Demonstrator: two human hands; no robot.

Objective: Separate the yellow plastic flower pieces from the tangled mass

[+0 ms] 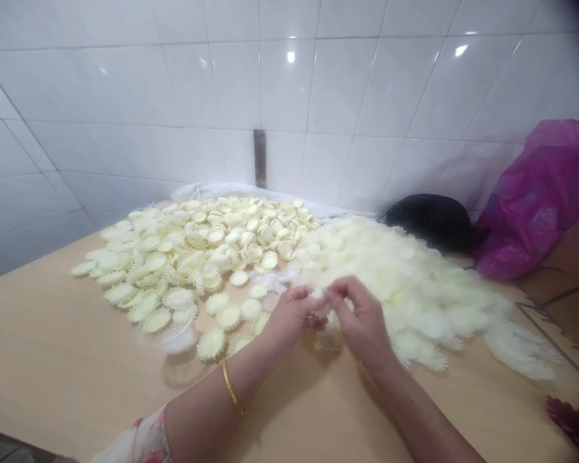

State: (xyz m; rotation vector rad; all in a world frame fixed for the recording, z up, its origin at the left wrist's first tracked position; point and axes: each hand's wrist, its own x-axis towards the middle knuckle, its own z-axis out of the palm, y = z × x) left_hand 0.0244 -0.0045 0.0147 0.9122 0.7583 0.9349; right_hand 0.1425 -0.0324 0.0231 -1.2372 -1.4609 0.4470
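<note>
Above the table's middle, my left hand (293,315) and my right hand (361,319) meet, with fingers closed in a pinch. Between their fingertips is a small whitish piece (318,294), blurred and mostly covered, so its kind is unclear. To the left lies a large heap of pale yellow fluted discs (217,236). Several looser discs (229,316) lie beside my left hand. A fluffy mound of thin, pale, frilly-edged sheets (405,283) spreads out behind and to the right of my right hand.
A clear round bowl (181,337) stands at the heap's front left on the wooden table (53,321). A black rounded object (429,218) and a magenta plastic bag (525,206) sit at the back right. A tiled wall (347,90) closes off the back.
</note>
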